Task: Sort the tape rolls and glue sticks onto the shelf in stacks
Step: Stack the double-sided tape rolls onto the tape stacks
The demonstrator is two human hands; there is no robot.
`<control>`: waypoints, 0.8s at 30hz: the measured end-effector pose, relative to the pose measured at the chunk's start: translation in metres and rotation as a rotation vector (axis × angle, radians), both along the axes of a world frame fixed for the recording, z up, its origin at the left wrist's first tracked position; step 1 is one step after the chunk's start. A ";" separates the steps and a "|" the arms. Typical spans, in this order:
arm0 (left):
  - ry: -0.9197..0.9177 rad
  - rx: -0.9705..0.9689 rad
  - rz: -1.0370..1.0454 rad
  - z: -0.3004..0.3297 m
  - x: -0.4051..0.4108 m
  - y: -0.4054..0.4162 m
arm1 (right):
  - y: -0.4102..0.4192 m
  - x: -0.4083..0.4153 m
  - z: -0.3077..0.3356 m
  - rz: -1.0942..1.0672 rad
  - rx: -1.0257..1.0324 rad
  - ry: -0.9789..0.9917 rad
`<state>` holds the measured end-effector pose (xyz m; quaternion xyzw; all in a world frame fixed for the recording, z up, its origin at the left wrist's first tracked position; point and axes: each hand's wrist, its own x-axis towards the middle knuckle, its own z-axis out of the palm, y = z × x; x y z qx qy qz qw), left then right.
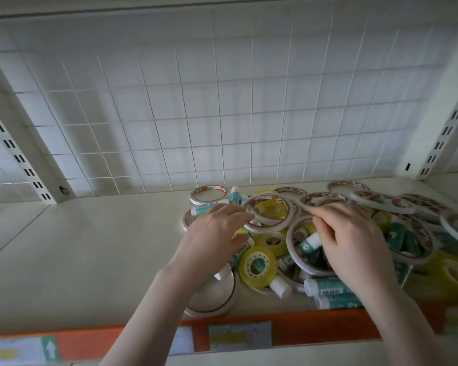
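Observation:
A jumbled heap of tape rolls and glue sticks covers the right half of the cream shelf (95, 247). Thin white rings of double-sided tape (208, 195) lie among yellow clear-tape rolls (258, 266) and teal-and-white glue sticks (328, 286). My left hand (209, 239) reaches into the heap, its fingertips touching a white tape ring (269, 221) that stands tilted above the pile. My right hand (352, 241) hovers over the heap's middle with fingers curled, its fingertips at the edge of another ring (320, 200). Whether either hand grips its ring is unclear.
A white wire grid (222, 114) backs the shelf, with slotted uprights at the left (16, 159) and right (444, 133). An orange price strip (288, 331) with labels runs along the front edge. The left half of the shelf is bare.

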<state>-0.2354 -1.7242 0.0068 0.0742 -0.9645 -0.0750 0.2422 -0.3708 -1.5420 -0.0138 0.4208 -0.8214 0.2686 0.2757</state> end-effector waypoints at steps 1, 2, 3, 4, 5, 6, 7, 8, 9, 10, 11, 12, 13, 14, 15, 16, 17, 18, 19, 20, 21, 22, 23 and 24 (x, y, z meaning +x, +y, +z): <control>-0.010 -0.042 -0.041 -0.001 -0.003 0.000 | 0.003 0.000 0.000 -0.010 -0.003 -0.002; -0.015 -0.068 -0.080 -0.002 -0.006 0.000 | 0.005 0.001 0.000 -0.018 -0.007 -0.002; -0.023 -0.085 -0.107 -0.003 -0.008 0.000 | 0.008 0.001 0.000 -0.022 -0.009 -0.003; -0.022 -0.101 -0.126 -0.005 -0.010 -0.001 | 0.009 0.001 0.000 -0.024 -0.008 -0.005; -0.018 -0.112 -0.137 -0.005 -0.012 -0.001 | 0.011 0.001 -0.001 -0.027 -0.004 -0.008; -0.012 -0.116 -0.145 -0.005 -0.014 -0.001 | 0.012 0.001 -0.001 -0.031 0.001 -0.011; -0.011 -0.110 -0.149 -0.005 -0.015 -0.001 | 0.012 0.001 -0.002 -0.034 0.002 -0.014; -0.005 -0.110 -0.149 -0.005 -0.016 -0.001 | 0.013 0.001 -0.002 -0.038 0.002 -0.016; -0.005 -0.109 -0.149 -0.005 -0.018 0.000 | 0.013 0.002 -0.002 -0.044 0.001 -0.016; -0.006 -0.105 -0.150 -0.004 -0.019 0.000 | 0.013 0.002 -0.002 -0.049 0.002 -0.014; -0.011 -0.096 -0.150 -0.004 -0.020 0.000 | 0.013 0.003 -0.002 -0.054 0.005 -0.010; -0.017 -0.092 -0.153 -0.004 -0.021 -0.001 | 0.012 0.004 -0.002 -0.058 0.006 -0.006; -0.014 -0.099 -0.151 -0.005 -0.022 -0.001 | 0.012 0.004 -0.002 -0.060 0.004 -0.002; -0.008 -0.109 -0.153 -0.006 -0.022 -0.002 | 0.012 0.005 -0.003 -0.061 0.001 0.001; 0.001 -0.105 -0.157 -0.006 -0.022 -0.002 | 0.012 0.005 -0.003 -0.062 -0.003 0.003; 0.019 -0.097 -0.162 -0.006 -0.021 -0.002 | 0.012 0.006 -0.003 -0.060 -0.010 0.005; 0.030 -0.096 -0.160 -0.007 -0.019 -0.003 | 0.011 0.006 -0.002 -0.056 -0.017 0.008; 0.047 -0.102 -0.146 -0.006 -0.018 -0.004 | 0.011 0.006 -0.002 -0.052 -0.020 0.012; 0.060 -0.108 -0.127 -0.004 -0.015 -0.004 | 0.009 0.007 -0.002 -0.048 -0.022 0.016; 0.070 -0.113 -0.114 -0.003 -0.012 -0.007 | 0.008 0.008 -0.001 -0.045 -0.023 0.022; 0.080 -0.118 -0.098 -0.001 -0.009 -0.009 | 0.006 0.008 -0.001 -0.042 -0.028 0.030; 0.091 -0.131 -0.081 0.001 -0.005 -0.012 | 0.004 0.009 0.000 -0.037 -0.032 0.036; 0.107 -0.137 -0.062 0.004 0.001 -0.014 | 0.002 0.010 0.001 -0.030 -0.034 0.041; 0.130 -0.139 -0.047 0.004 0.006 -0.018 | -0.002 0.012 0.003 -0.021 -0.035 0.044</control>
